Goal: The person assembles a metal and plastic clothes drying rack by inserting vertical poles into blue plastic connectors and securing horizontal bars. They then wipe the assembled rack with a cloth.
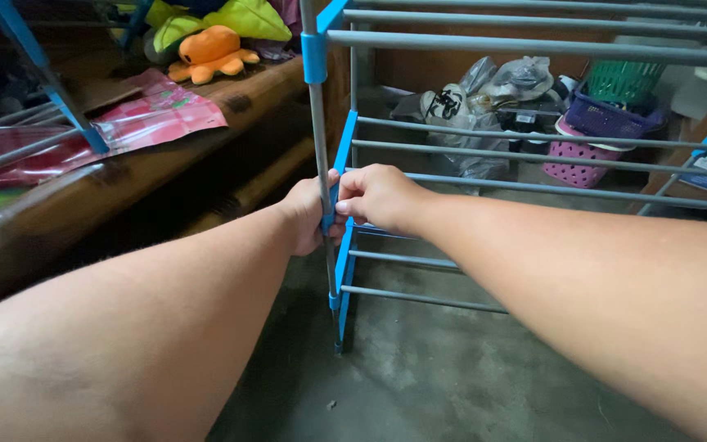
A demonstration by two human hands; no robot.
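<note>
Here, both hands are wrapped tight on the thin grey pole (318, 123) of a drying rack (533, 155) standing on the floor (452, 376). The left hand (308, 214) and right hand (380, 196) touch, just by the blue joint (329, 219). The rack looks light, stiff, and a bit wobbly. The smooth pole may slip, so holding near the joint seems best.

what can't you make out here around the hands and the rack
Head view:
- Blue joint on the grey upright pole: covered by left hand and right hand.
- Rack top and right end: cut off by frame edges.
- Clutter behind the pink basket: too jumbled to identify.
</note>
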